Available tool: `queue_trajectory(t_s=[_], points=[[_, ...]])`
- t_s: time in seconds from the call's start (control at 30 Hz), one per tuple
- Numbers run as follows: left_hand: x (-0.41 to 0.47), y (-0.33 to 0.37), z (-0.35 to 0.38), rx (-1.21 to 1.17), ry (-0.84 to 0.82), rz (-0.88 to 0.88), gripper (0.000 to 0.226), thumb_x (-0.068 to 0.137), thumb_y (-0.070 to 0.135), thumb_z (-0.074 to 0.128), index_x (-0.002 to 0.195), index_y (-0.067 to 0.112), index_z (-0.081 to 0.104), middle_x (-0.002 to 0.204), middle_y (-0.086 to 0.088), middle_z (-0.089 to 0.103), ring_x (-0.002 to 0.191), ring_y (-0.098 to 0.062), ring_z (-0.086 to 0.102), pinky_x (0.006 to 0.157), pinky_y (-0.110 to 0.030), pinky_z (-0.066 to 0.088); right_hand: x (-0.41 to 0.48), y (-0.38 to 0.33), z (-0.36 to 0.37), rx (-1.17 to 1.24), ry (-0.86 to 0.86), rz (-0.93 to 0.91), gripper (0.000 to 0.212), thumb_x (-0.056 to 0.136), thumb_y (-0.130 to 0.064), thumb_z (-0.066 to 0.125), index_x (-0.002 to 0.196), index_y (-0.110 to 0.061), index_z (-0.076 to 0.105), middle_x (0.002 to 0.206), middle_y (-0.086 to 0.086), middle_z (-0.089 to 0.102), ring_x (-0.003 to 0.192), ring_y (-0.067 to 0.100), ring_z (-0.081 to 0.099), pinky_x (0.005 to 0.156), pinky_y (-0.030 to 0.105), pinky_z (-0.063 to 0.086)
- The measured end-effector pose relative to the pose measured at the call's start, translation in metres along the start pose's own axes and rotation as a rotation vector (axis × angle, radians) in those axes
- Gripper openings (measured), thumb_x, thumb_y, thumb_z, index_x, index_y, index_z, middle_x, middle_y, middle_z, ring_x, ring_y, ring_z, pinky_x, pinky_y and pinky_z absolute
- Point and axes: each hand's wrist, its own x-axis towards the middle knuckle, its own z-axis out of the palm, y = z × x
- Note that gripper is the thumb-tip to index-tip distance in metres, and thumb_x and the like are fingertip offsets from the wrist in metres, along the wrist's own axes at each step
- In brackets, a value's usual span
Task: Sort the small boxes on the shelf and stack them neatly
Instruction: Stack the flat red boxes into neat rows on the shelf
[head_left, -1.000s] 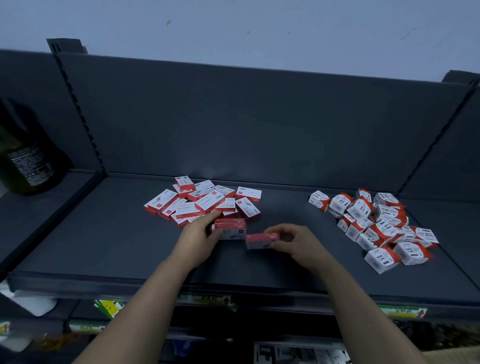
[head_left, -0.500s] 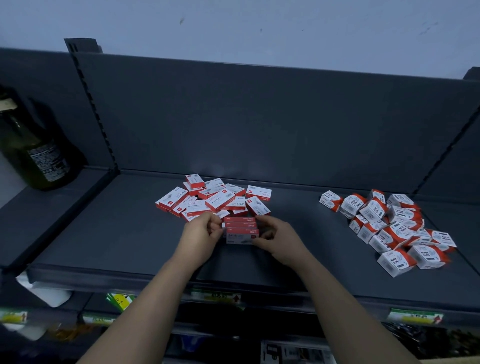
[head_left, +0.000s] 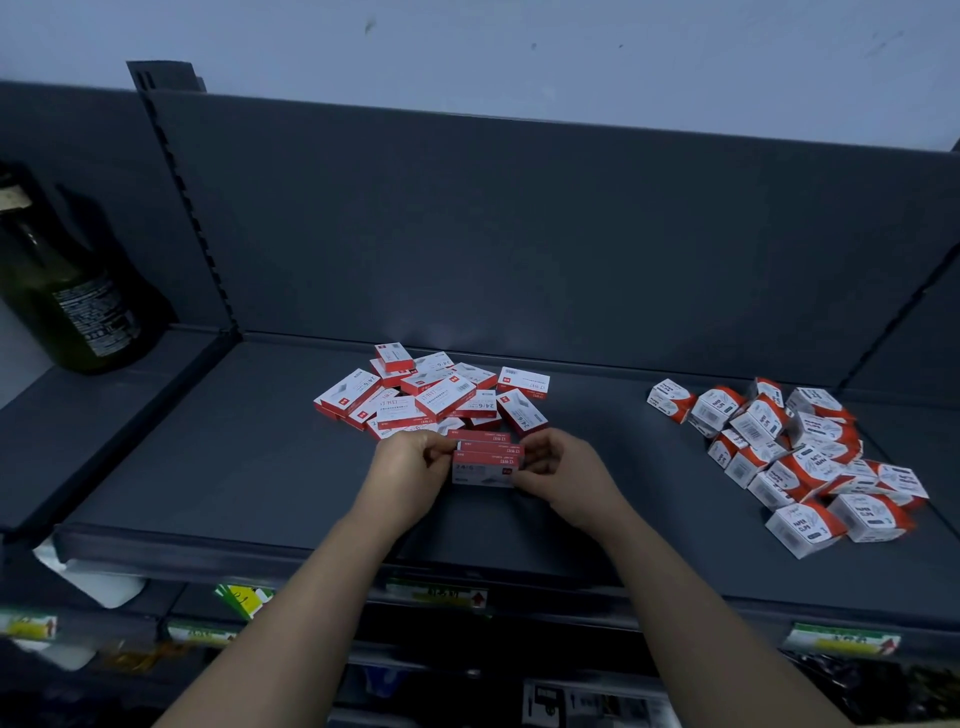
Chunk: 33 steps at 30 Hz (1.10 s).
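Observation:
A short stack of flat red-and-white boxes (head_left: 485, 457) stands on the dark grey shelf (head_left: 208, 467) near its front. My left hand (head_left: 410, 470) pinches the stack's left end and my right hand (head_left: 558, 473) pinches its right end. Just behind the stack lies a loose heap of the same flat boxes (head_left: 431, 395). At the right of the shelf lies a jumble of several cube-shaped white-and-orange boxes (head_left: 800, 457), apart from both hands.
A dark green bottle (head_left: 67, 291) stands on the neighbouring shelf at the far left. The shelf's back panel (head_left: 519, 234) rises behind the boxes. Price labels (head_left: 436, 595) run along the front edge, with lower shelves below.
My right hand carried a flat box leftward and set it on the stack. Both hands now hold the stack's ends. The camera has shifted, so the shelf sits further right in view.

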Motion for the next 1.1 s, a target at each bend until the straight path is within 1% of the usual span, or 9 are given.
queue_trajectory(t_s=[0.13,0.33,0.43,0.53,0.73,0.8,0.87,0.9,1.1], points=[[-0.002,0.000,-0.002,0.022,-0.032,0.047,0.024,0.091,0.010,0.058,0.107,0.019,0.074,0.101,0.005,0.073,0.079,-0.002,0.061,0.071,-0.004,0.044,-0.001,0.000,0.000,0.025,-0.013,-0.010,0.028,0.071,-0.010,0.081,0.092,-0.017,0.063,0.093,0.002,0.071,0.086,0.018,0.068,0.078,0.030,0.058],[-0.004,0.002,-0.004,0.034,-0.057,0.118,0.026,0.093,0.005,0.054,0.106,0.015,0.073,0.102,0.003,0.072,0.077,0.000,0.057,0.065,0.004,0.039,0.000,0.001,-0.001,-0.016,-0.011,-0.041,0.026,0.070,-0.011,0.082,0.088,-0.021,0.065,0.090,-0.001,0.071,0.084,0.016,0.069,0.078,0.028,0.057],[-0.005,0.001,-0.005,0.044,-0.089,0.121,0.027,0.093,0.005,0.052,0.107,0.015,0.073,0.103,0.005,0.071,0.083,-0.003,0.059,0.070,0.002,0.040,-0.002,0.000,-0.001,-0.035,-0.005,-0.064,0.025,0.071,-0.012,0.082,0.088,-0.024,0.066,0.090,-0.003,0.071,0.083,0.014,0.068,0.078,0.026,0.056],[-0.005,0.001,-0.006,0.011,-0.104,0.102,0.028,0.094,0.004,0.051,0.108,0.015,0.073,0.105,0.006,0.070,0.091,-0.007,0.064,0.083,-0.015,0.050,-0.004,-0.001,-0.001,-0.054,0.004,-0.077,0.026,0.072,-0.013,0.081,0.089,-0.026,0.067,0.090,-0.005,0.071,0.081,0.010,0.068,0.078,0.024,0.055],[-0.004,-0.004,-0.007,-0.038,-0.059,0.011,0.027,0.093,0.003,0.050,0.106,0.012,0.073,0.094,0.000,0.073,0.084,-0.013,0.067,0.086,-0.032,0.055,-0.007,0.005,0.003,-0.011,0.048,-0.069,0.047,0.069,-0.012,0.083,0.112,-0.015,0.065,0.095,0.001,0.071,0.080,0.012,0.068,0.079,0.026,0.056],[-0.008,-0.002,-0.008,-0.010,-0.071,0.074,0.028,0.094,0.004,0.051,0.109,0.016,0.072,0.101,0.006,0.071,0.093,-0.008,0.065,0.087,-0.018,0.052,-0.009,0.004,0.002,-0.041,0.041,-0.088,0.042,0.072,-0.013,0.081,0.110,-0.022,0.067,0.092,-0.006,0.071,0.081,0.009,0.068,0.078,0.022,0.055],[-0.011,0.002,-0.008,0.069,-0.098,0.162,0.032,0.094,0.005,0.050,0.113,0.021,0.070,0.112,0.013,0.066,0.105,-0.003,0.058,0.081,0.004,0.037,-0.013,0.001,0.003,-0.082,0.028,-0.124,0.040,0.075,-0.011,0.078,0.110,-0.028,0.067,0.091,-0.009,0.070,0.083,0.009,0.067,0.080,0.021,0.054],[-0.011,0.003,-0.007,0.099,-0.109,0.185,0.034,0.095,0.005,0.049,0.116,0.021,0.069,0.117,0.012,0.065,0.109,-0.004,0.056,0.078,0.007,0.032,-0.015,-0.001,0.003,-0.105,0.024,-0.148,0.043,0.076,-0.009,0.076,0.110,-0.033,0.065,0.092,-0.009,0.068,0.085,0.011,0.067,0.081,0.021,0.053],[-0.009,0.002,-0.008,0.094,-0.154,0.173,0.035,0.095,0.003,0.046,0.114,0.020,0.069,0.116,0.006,0.067,0.107,-0.010,0.060,0.086,-0.013,0.045,-0.017,-0.003,0.001,-0.195,-0.003,-0.184,0.043,0.079,-0.007,0.071,0.117,-0.026,0.066,0.098,-0.007,0.062,0.089,0.009,0.064,0.087,0.022,0.052]])
